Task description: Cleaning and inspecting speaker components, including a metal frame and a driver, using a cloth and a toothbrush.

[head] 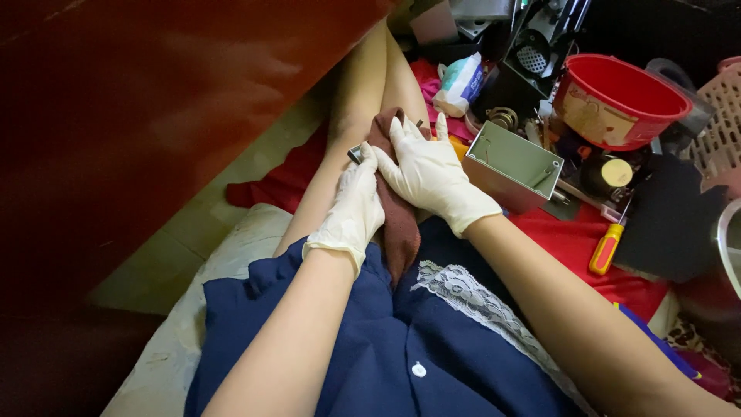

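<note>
my left hand (351, 205), in a white glove, is closed around the near end of a small metal part (356, 154) and the dark red cloth (397, 208) wrapped about it, thumb on top. my right hand (428, 171), gloved too, lies over the cloth with the fingers loosely spread and pressing down, so cloth and part are held between both hands just above my knee. only a grey corner of the part pokes out at my left thumb; i think it is a flat bit of hardware, but most of it is hidden under the cloth, so i can't say more.

to me this reads as the wiping step, with the part still bundled up. the next move, as i judge it, calls for a firm left-hand pinch on the exposed corner while the right slides the cloth along, without letting the part slip off my leg.

the cloth's tail hangs onto my blue dress (386, 347). just beyond my right hand an open grey metal box (513, 166) sits on the red sheet (571, 243). near it lie a screwdriver (606, 247) with an orange and yellow handle, a red bucket (617, 100) and a pack of wipes (461, 83). a dark red cabinet (154, 116) looms on the left.
</note>
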